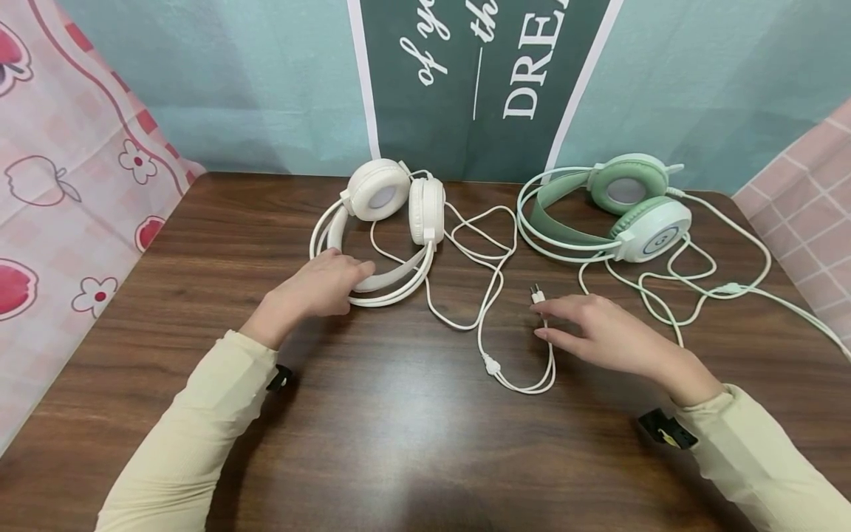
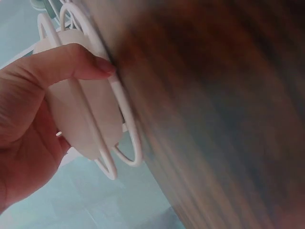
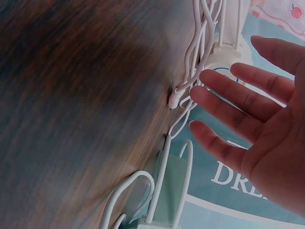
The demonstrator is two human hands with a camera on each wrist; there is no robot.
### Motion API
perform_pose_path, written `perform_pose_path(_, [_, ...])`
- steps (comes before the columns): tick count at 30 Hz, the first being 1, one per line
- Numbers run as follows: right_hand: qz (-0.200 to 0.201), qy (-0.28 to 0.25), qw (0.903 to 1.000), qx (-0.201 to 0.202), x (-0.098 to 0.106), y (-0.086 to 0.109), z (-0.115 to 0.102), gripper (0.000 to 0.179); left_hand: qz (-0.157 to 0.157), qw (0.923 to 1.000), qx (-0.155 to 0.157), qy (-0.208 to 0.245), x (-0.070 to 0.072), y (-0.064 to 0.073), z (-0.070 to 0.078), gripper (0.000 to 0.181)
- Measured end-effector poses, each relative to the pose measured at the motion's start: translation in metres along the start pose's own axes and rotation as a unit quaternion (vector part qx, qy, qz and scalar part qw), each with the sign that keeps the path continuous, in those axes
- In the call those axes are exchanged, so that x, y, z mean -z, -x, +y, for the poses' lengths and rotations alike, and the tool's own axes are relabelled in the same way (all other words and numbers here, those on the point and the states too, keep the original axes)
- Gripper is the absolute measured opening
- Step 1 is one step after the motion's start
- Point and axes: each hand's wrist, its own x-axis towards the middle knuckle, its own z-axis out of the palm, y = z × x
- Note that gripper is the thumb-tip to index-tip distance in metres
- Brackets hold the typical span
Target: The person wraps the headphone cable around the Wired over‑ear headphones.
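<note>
Cream fabric sleeves (image 1: 189, 436): nearest us.
Left hand (image 1: 322, 284): grips white wire-framed headphones (image 1: 427, 210) by the padded band (image 2: 105, 105).
Right hand (image 1: 605, 336): fingers straight, near white two-pin plug (image 1: 538, 295).
Headphones: we log them on brown wood-grain table (image 1: 385, 443).

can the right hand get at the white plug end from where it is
Likely yes: the right hand is open with its fingertips beside the white plug end, no other object seems to cover it, and the green headset sits farther back.
</note>
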Motion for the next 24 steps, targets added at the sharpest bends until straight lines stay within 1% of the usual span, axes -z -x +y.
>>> perform_pose_path(4, [-0.002,0.002,1.0,-0.004,0.0004,0.0006,0.0006,0.027,-0.003,1.0,0.004,0.002,-0.0004,0.0009,-0.0001,0.038])
perform_pose_path(6, [-0.004,0.003,1.0,-0.007,0.0006,0.0012,0.0012,0.026,-0.017,0.9997,0.015,0.008,0.0009,0.0005,0.0004,0.041])
perform_pose_path(8, [-0.005,0.003,0.9999,-0.009,0.0006,0.002,0.0018,0.026,-0.038,0.9988,0.029,0.016,0.0029,-0.0007,0.0017,0.044])
perform_pose_path(10, [-0.005,0.002,1.0,-0.007,0.0005,0.0027,0.0022,0.026,-0.053,0.9978,0.034,0.021,0.0047,-0.0021,0.003,0.047])
perform_pose_path(12, [-0.001,0.002,1.0,-0.005,0.0004,0.0037,0.0027,0.026,-0.059,0.9974,0.034,0.022,0.0059,-0.0034,0.0045,0.048])
perform_pose_path(14, [0.004,0.002,1.0,0.0,0.0001,0.0044,0.003,0.026,-0.053,0.998,0.03,0.018,0.0057,-0.0038,0.005,0.048])
perform_pose_path(19, [0.014,0.0,0.9999,0.006,0.0007,0.005,0.0037,0.027,-0.024,0.9995,0.016,0.011,0.002,-0.0016,0.0041,0.045])
perform_pose_path(24, [0.015,0.0,0.9999,0.006,0.0008,0.0051,0.0035,0.027,0.002,1.0,-0.002,-0.006,0.0039,-0.0006,0.0053,0.045])
